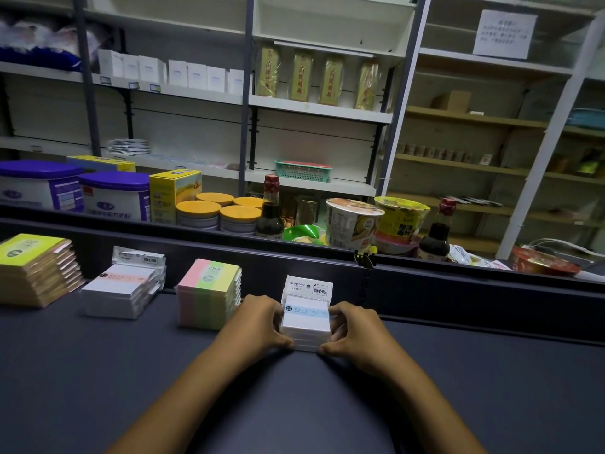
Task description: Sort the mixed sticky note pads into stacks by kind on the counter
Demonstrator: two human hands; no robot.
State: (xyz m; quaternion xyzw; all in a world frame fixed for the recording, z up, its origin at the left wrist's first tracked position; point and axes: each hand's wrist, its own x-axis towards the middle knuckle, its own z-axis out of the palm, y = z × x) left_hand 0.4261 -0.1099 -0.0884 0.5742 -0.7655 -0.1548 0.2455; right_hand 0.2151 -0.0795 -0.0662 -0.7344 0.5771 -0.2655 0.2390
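A small stack of white sticky note pads with a blue band (306, 319) stands on the dark counter (98, 371) at centre. My left hand (258, 322) grips its left side and my right hand (353, 329) grips its right side, fingers curled round the edges. To the left stands a stack of pink, green and yellow striped pads (209, 293). Further left is a stack of white pads with an orange band (124, 290). At the far left edge sits a taller stack of yellow-green topped pads (36, 270).
A raised dark rail (458, 290) runs along the counter's far side. Beyond it stand purple-lidded tubs (114, 194), yellow-lidded tins (199, 213), soy sauce bottles (270, 211), instant noodle cups (353, 221) and shelving.
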